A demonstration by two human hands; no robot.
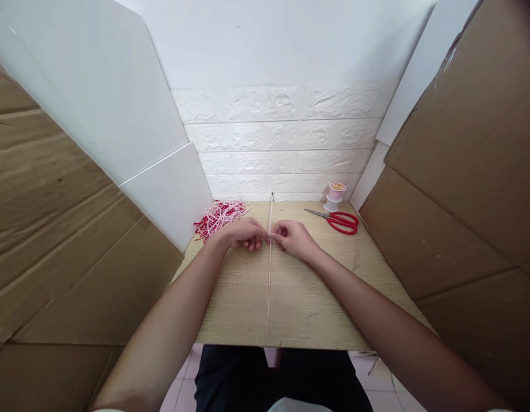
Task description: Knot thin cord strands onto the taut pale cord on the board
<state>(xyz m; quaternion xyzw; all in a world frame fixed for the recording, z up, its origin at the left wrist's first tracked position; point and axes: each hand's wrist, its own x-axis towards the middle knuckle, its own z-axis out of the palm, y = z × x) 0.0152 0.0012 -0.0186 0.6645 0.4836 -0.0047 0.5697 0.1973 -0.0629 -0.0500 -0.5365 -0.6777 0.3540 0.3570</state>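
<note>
On the table (230,309), a strand pile (219,219) lies left of the cord (269,286); scissors (345,222) lie right, before the spools (335,193).

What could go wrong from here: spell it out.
The left hand and right hand meet at one small spot on the pale cord, so a slip might loosen it. Strands from the red and pink pile beside the left hand could snag. The scissors point inward, so the right hand might brush their tips.

Wd. table (230,297) w/ cords (220,218), scissors (330,216), spools (335,193)
</note>
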